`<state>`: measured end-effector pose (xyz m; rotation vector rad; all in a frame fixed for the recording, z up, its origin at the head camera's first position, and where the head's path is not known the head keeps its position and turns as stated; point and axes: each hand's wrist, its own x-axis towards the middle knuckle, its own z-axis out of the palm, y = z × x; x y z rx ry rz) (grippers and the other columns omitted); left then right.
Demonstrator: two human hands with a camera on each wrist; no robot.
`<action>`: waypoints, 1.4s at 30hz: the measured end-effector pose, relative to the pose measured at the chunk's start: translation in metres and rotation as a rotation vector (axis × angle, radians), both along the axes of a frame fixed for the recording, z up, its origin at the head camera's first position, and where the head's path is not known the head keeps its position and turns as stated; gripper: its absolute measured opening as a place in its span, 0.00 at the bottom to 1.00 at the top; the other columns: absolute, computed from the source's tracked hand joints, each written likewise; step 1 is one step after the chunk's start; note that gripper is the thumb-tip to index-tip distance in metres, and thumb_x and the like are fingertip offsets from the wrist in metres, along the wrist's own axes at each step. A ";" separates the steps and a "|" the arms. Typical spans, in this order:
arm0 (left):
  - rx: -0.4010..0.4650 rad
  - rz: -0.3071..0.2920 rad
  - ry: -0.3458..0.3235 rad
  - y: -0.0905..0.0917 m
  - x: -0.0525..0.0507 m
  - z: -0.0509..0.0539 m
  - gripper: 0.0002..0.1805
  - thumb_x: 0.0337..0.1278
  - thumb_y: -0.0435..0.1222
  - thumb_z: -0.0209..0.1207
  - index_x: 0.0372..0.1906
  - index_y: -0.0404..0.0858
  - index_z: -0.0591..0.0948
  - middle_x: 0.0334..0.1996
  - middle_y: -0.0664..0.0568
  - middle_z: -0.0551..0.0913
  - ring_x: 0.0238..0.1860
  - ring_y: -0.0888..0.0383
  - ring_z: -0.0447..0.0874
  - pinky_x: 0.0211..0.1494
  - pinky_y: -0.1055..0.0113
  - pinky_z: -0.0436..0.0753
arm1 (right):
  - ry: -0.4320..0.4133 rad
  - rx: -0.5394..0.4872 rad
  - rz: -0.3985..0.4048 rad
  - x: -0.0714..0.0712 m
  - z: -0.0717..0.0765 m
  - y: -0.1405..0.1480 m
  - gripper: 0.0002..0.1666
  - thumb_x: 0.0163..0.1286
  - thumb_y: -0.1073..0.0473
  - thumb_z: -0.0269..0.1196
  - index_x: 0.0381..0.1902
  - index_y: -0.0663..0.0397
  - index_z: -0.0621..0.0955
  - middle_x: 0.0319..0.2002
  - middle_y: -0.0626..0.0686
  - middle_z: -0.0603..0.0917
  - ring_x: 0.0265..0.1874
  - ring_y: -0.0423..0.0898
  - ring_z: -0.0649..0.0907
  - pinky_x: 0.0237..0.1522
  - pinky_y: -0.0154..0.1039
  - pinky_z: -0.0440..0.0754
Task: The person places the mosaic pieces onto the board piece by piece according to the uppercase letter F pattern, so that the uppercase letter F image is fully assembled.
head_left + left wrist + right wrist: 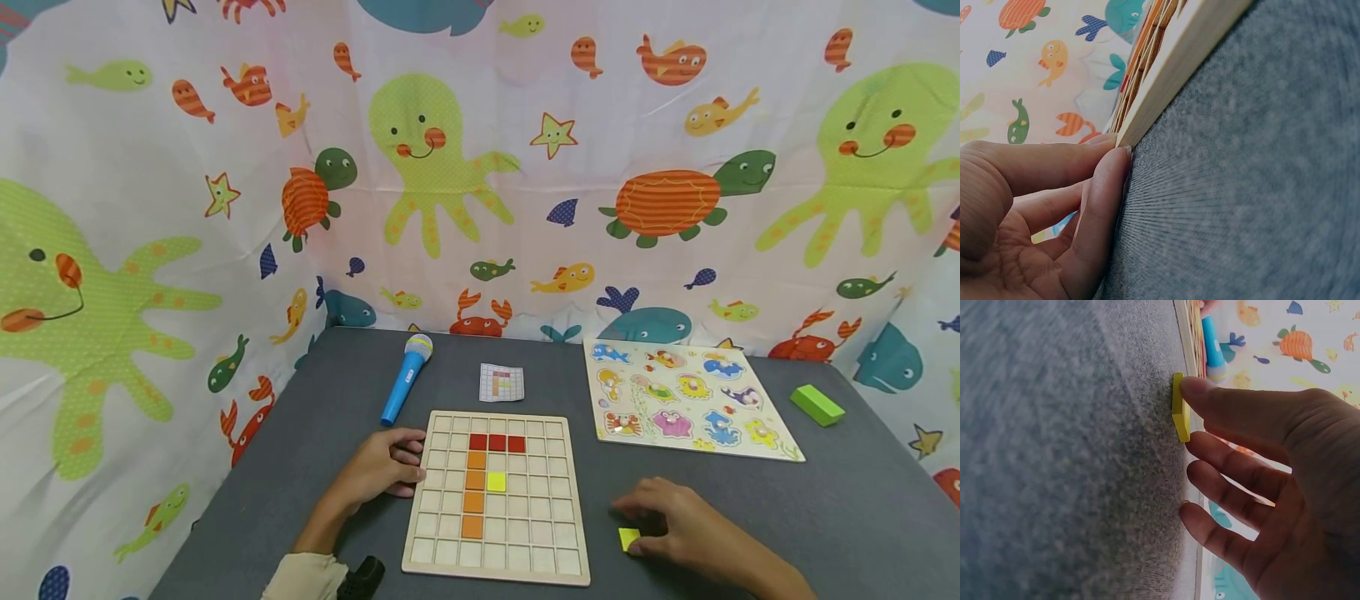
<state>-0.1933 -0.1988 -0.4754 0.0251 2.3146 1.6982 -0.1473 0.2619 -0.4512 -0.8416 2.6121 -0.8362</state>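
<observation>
A wooden grid board [495,573] lies flat on the dark table, holding red tiles [497,443], orange tiles [474,502] and one yellow square [497,482]. My left hand [386,467] rests at the board's left side, its fingertips touching the wooden edge [1169,72]. To the right of the board, the thumb of my right hand [686,525] touches a loose yellow tile [627,539] on the table. In the right wrist view the loosely bent fingers [1216,528] spread beside that tile, apart from the thumb.
Behind the board lie a blue toy microphone [405,379] and a small pattern card [502,383]. A sea-animal puzzle board [701,396] lies at the back right, with a green block [817,405] beside it. A printed cloth [555,217] hangs behind the table.
</observation>
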 end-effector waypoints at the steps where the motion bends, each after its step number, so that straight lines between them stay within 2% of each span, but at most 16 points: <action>1: -0.001 0.000 0.001 0.000 0.000 0.000 0.35 0.56 0.26 0.73 0.70 0.32 0.78 0.54 0.41 0.80 0.43 0.54 0.86 0.37 0.56 0.93 | -0.007 -0.001 0.001 0.000 0.000 0.000 0.25 0.66 0.42 0.76 0.55 0.46 0.88 0.42 0.35 0.81 0.39 0.31 0.77 0.38 0.33 0.81; 9: -0.005 0.006 -0.006 0.000 0.001 0.000 0.35 0.56 0.25 0.73 0.70 0.32 0.78 0.54 0.41 0.80 0.43 0.54 0.86 0.37 0.56 0.93 | -0.070 -0.007 -0.006 0.003 -0.001 0.001 0.20 0.66 0.49 0.77 0.54 0.45 0.89 0.40 0.35 0.80 0.38 0.31 0.76 0.37 0.32 0.79; 16: -0.005 0.013 -0.006 0.001 0.001 0.001 0.35 0.55 0.25 0.74 0.70 0.31 0.77 0.53 0.41 0.80 0.42 0.54 0.86 0.37 0.56 0.93 | -0.062 0.020 0.011 0.004 -0.001 0.003 0.19 0.66 0.49 0.76 0.55 0.39 0.89 0.44 0.34 0.81 0.42 0.31 0.76 0.42 0.32 0.81; 21: -0.008 0.017 -0.001 0.001 0.001 0.002 0.35 0.55 0.25 0.74 0.70 0.31 0.78 0.53 0.41 0.80 0.42 0.54 0.86 0.37 0.56 0.93 | -0.082 0.023 0.012 0.003 0.001 0.003 0.18 0.67 0.50 0.75 0.54 0.39 0.89 0.44 0.34 0.82 0.42 0.32 0.77 0.43 0.33 0.82; 30: -0.010 0.011 -0.001 0.001 0.001 0.001 0.35 0.55 0.25 0.74 0.70 0.32 0.78 0.53 0.41 0.81 0.42 0.54 0.86 0.37 0.56 0.93 | -0.021 0.034 0.037 0.000 0.001 -0.001 0.17 0.68 0.46 0.74 0.53 0.41 0.90 0.41 0.32 0.80 0.40 0.30 0.75 0.39 0.32 0.80; 42: -0.007 0.009 0.004 0.000 0.001 0.001 0.35 0.56 0.26 0.73 0.70 0.32 0.78 0.53 0.41 0.80 0.42 0.54 0.86 0.37 0.56 0.93 | 0.053 0.031 0.033 -0.007 0.005 -0.022 0.16 0.70 0.43 0.73 0.52 0.35 0.90 0.43 0.32 0.79 0.42 0.32 0.75 0.40 0.33 0.80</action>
